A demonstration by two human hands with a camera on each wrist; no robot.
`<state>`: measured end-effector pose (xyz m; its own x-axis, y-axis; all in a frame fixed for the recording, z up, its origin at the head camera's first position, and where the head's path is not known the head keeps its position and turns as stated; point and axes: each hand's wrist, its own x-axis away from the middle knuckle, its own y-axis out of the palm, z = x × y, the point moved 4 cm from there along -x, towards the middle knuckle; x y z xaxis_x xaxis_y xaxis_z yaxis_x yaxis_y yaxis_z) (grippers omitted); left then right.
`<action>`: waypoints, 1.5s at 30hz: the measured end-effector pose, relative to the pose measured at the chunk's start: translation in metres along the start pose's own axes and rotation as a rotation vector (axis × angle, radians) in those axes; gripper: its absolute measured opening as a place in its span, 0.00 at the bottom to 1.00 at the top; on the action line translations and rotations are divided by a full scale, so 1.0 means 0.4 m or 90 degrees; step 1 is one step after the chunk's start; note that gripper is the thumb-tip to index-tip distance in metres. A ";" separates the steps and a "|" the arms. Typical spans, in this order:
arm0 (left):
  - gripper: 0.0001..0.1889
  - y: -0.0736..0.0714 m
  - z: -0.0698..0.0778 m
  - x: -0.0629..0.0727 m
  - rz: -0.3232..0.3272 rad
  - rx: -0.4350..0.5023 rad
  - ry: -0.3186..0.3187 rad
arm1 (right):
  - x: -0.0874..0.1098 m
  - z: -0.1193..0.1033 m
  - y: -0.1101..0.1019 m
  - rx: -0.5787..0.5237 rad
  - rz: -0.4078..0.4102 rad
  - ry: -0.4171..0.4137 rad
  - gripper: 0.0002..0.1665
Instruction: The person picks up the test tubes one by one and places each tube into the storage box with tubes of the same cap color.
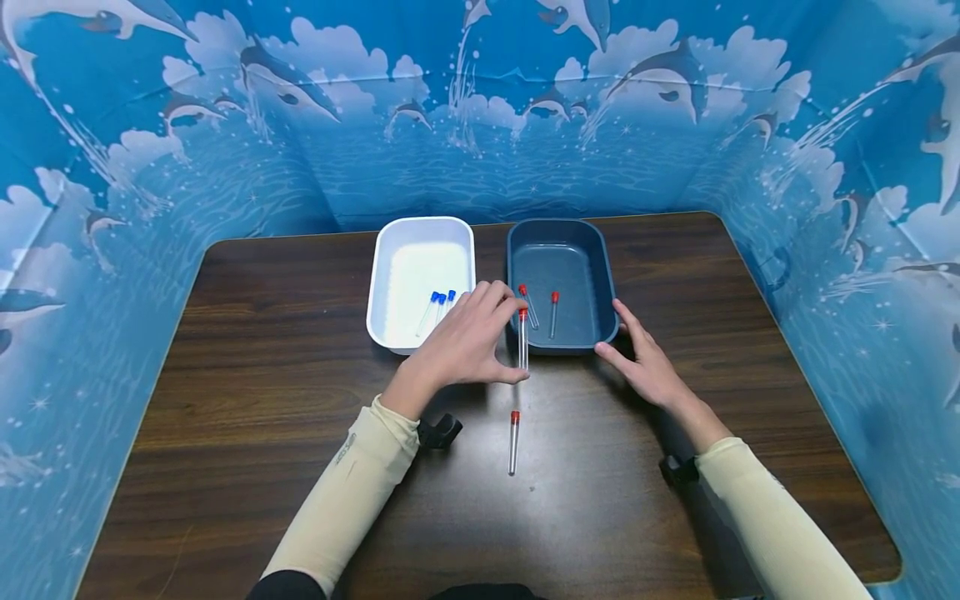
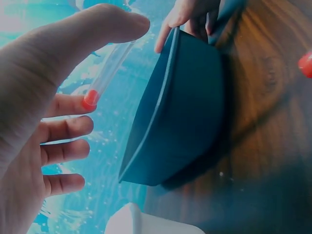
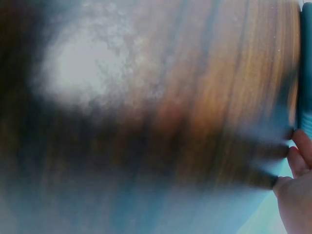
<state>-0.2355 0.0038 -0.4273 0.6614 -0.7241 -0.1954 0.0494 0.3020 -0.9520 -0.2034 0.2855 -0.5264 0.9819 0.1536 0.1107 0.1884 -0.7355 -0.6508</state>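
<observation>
In the head view my left hand [image 1: 465,342] pinches a test tube [image 1: 523,337] with a red cap between thumb and index finger. That tube stands nearly upright at the front left rim of the dark blue tray [image 1: 558,250]; in the left wrist view its red cap [image 2: 90,97] meets the index fingertip. My right hand [image 1: 648,367] touches the tray's front right corner, thumb and fingers spread and fairly straight. Inside the tray lie red-capped tubes, one [image 1: 554,315] near the middle. Another red-capped tube [image 1: 513,443] lies on the table in front.
A white tray [image 1: 423,258] stands left of the blue one, with blue-capped tubes [image 1: 440,308] in it, partly hidden by my left hand. Both stand near the far edge of the dark wooden table [image 1: 285,350]. A dolphin-print curtain [image 1: 480,167] surrounds the table.
</observation>
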 end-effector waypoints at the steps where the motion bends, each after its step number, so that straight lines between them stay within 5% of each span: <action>1: 0.50 -0.002 -0.001 -0.007 0.000 -0.003 0.001 | 0.000 0.001 0.000 0.000 0.000 0.001 0.46; 23: 0.49 0.008 -0.021 -0.137 -0.063 -0.039 -0.007 | -0.007 0.005 -0.004 -0.015 0.002 0.008 0.47; 36: 0.51 0.062 -0.049 -0.172 -0.104 -0.036 -0.040 | -0.005 0.001 -0.003 -0.017 -0.001 0.020 0.47; 45: 0.48 0.090 -0.056 -0.197 -0.102 -0.020 -0.017 | -0.007 0.002 -0.002 -0.020 -0.006 0.025 0.47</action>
<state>-0.3027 0.0580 -0.4516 0.6670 -0.7442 -0.0349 0.1319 0.1640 -0.9776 -0.2062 0.2863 -0.5267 0.9800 0.1350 0.1463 0.1973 -0.7551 -0.6252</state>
